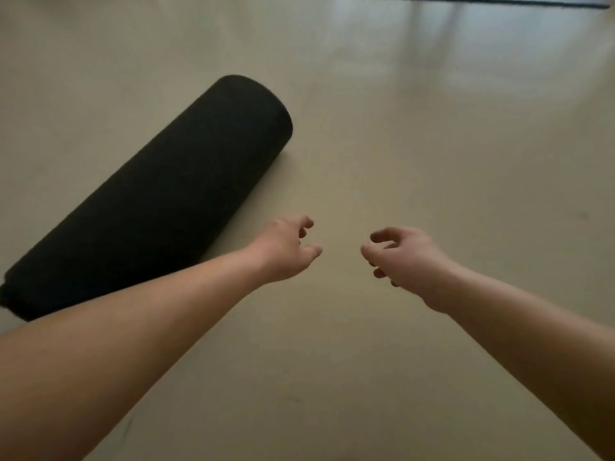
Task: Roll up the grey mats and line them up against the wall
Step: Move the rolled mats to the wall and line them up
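A dark grey mat, rolled up [159, 194], lies on the floor at the left, running diagonally from lower left to upper right. My left hand [286, 249] hovers just right of the roll's near half, fingers loosely curled and apart, holding nothing. My right hand [404, 256] is further right over bare floor, also loosely curled and empty. My left forearm crosses in front of the roll's lower end. The thin dark edge of another mat [482, 1] lies flat at the top of the view.
The pale beige floor [399, 144] spreads all around, with light glare at the upper right. No wall shows in this view.
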